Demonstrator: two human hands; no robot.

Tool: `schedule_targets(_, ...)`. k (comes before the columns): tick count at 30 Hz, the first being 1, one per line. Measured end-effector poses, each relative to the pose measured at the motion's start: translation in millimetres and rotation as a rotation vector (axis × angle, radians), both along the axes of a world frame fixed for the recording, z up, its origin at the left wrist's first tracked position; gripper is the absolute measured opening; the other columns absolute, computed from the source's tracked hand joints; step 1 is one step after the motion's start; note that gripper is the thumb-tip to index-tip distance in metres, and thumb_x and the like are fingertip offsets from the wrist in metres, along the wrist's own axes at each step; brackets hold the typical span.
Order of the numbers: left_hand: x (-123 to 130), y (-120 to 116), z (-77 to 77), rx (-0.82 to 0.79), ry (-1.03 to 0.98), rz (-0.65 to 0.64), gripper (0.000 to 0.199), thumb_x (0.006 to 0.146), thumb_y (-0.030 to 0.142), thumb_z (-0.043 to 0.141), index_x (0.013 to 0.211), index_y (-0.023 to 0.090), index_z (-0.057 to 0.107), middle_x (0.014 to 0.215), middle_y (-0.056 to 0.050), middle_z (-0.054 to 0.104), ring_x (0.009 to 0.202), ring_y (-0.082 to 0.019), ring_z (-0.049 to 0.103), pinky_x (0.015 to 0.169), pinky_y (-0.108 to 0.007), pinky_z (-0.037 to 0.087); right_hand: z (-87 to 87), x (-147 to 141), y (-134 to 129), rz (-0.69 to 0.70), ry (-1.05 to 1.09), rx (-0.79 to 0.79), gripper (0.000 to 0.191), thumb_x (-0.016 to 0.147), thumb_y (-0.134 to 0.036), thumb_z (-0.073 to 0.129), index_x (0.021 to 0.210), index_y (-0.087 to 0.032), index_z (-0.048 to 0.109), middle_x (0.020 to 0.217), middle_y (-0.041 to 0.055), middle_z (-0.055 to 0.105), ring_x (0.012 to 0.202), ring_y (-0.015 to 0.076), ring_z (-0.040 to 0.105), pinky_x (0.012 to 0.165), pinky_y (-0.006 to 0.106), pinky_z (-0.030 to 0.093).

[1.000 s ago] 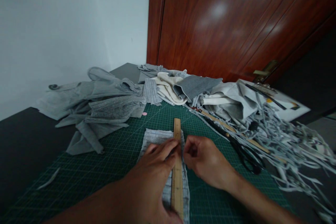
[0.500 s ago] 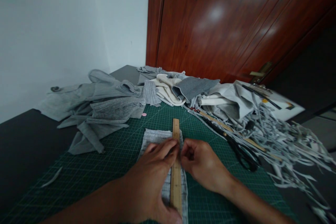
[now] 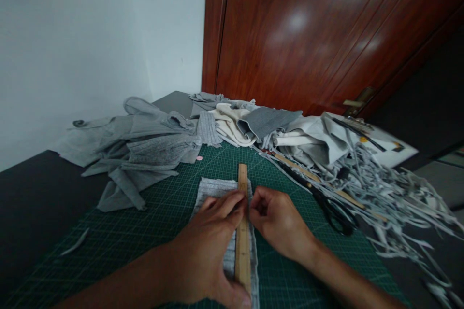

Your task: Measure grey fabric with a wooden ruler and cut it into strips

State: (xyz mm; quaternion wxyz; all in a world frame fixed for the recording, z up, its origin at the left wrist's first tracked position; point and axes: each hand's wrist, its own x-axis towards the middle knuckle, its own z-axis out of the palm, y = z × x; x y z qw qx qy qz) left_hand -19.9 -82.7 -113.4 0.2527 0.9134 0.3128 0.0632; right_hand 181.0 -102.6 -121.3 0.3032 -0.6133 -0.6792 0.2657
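A piece of grey ribbed fabric [image 3: 229,254] lies on the green cutting mat [image 3: 145,236], with a wooden ruler [image 3: 243,246] laid lengthwise over its right part. My left hand [image 3: 203,246] presses flat on the ruler and fabric, its fingers stretched forward and its thumb on the ruler's near end. Just right of the ruler, my right hand [image 3: 277,217] is closed in a pinch at the fabric's right edge. Whatever is between those fingertips is hidden.
Grey garments [image 3: 155,145] are heaped on the left, and more folded cloth [image 3: 268,123] lies at the back. Black-handled scissors [image 3: 335,212], a second wooden strip [image 3: 308,174] and tangled fabric strips [image 3: 395,198] lie on the right. A small scrap [image 3: 75,244] rests at left.
My right hand has shifted slightly away from me along the fabric's edge, still pinched. The left hand and the ruler have stayed in place.
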Motion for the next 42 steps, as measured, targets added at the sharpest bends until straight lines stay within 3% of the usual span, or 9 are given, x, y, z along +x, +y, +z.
schedule_targets(6, 1.0, -0.9, 1.1, -0.001, 0.005, 0.005, 0.125, 0.062, 0.075, 0.075, 0.159, 0.003, 0.040, 0.171, -0.022, 0.026, 0.158, -0.041, 0.024, 0.128, -0.055, 0.021, 2.3, -0.6, -9.5, 0.094, 0.015, -0.064, 0.021, 0.075, 0.000, 0.058, 0.070, -0.020, 0.058, 0.062, -0.0049, 0.060, 0.056, 0.0118, 0.053, 0.051, 0.023, 0.036)
schedule_targets(12, 1.7, -1.0, -0.5, -0.031, -0.028, 0.013, 0.127, 0.062, 0.074, 0.078, 0.162, 0.007, 0.035, 0.173, -0.020, 0.023, 0.158, -0.043, 0.022, 0.128, -0.059, 0.018, -2.7, 2.4, -6.4, -0.009, 0.014, -0.006, 0.019, 0.078, -0.003, 0.060, 0.070, -0.020, 0.058, 0.059, -0.0053, 0.056, 0.054, 0.0117, 0.050, 0.050, 0.023, 0.035)
schedule_targets(17, 0.1, -0.3, -3.5, -0.016, -0.056, 0.007, 0.121, 0.061, 0.073, 0.079, 0.159, 0.011, 0.043, 0.172, -0.019, 0.027, 0.158, -0.042, 0.024, 0.128, -0.057, 0.021, -3.7, -1.0, -19.4, 0.102, 0.041, -0.047, 0.021, 0.077, -0.001, 0.057, 0.072, -0.020, 0.059, 0.064, -0.0052, 0.061, 0.056, 0.0109, 0.054, 0.052, 0.022, 0.036)
schedule_targets(22, 1.0, -0.7, -1.0, 0.007, -0.032, 0.007, 0.123, 0.065, 0.073, 0.077, 0.161, 0.008, 0.037, 0.172, -0.020, 0.025, 0.159, -0.041, 0.023, 0.128, -0.058, 0.021, -2.9, -3.1, -15.6, 0.005, 0.017, -0.023, 0.020, 0.078, -0.001, 0.058, 0.070, -0.020, 0.058, 0.060, -0.0048, 0.058, 0.054, 0.0116, 0.051, 0.050, 0.023, 0.035)
schedule_targets(29, 1.1, -1.6, 1.5, -0.002, -0.025, 0.007, 0.122, 0.062, 0.072, 0.079, 0.158, 0.007, 0.043, 0.171, -0.021, 0.028, 0.157, -0.042, 0.026, 0.127, -0.057, 0.024, -2.3, -2.4, -24.8, 0.094, 0.020, -0.055, 0.021, 0.076, 0.000, 0.057, 0.071, -0.020, 0.059, 0.063, -0.0047, 0.062, 0.056, 0.0110, 0.053, 0.052, 0.023, 0.036)
schedule_targets(35, 2.6, -2.3, 2.2, 0.007, 0.007, 0.009, 0.124, 0.062, 0.073, 0.077, 0.160, 0.007, 0.040, 0.172, -0.021, 0.026, 0.158, -0.041, 0.024, 0.128, -0.057, 0.022, -2.0, -3.6, -21.4, -0.008, 0.020, -0.016, 0.021, 0.078, -0.001, 0.059, 0.068, -0.020, 0.057, 0.058, -0.0058, 0.055, 0.053, 0.0106, 0.049, 0.049, 0.023, 0.034)
schedule_targets(39, 1.9, -2.5, 4.1, -0.009, -0.015, 0.012, 0.117, 0.062, 0.071, 0.079, 0.156, 0.010, 0.046, 0.172, -0.020, 0.027, 0.158, -0.042, 0.025, 0.127, -0.058, 0.023, -2.5, -8.5, -34.4, 0.026, 0.036, -0.055, 0.021, 0.075, 0.001, 0.058, 0.070, -0.020, 0.058, 0.060, -0.0053, 0.059, 0.054, 0.0108, 0.053, 0.050, 0.022, 0.035)
schedule_targets(42, 0.8, -2.6, 2.6, -0.019, -0.024, 0.019, 0.118, 0.063, 0.070, 0.080, 0.159, 0.013, 0.043, 0.173, -0.019, 0.024, 0.158, -0.042, 0.023, 0.127, -0.059, 0.021, -9.2, -10.2, -51.6, 0.050, 0.037, -0.093, 0.021, 0.073, 0.001, 0.057, 0.071, -0.020, 0.057, 0.062, -0.0041, 0.060, 0.055, 0.0111, 0.054, 0.052, 0.023, 0.035)
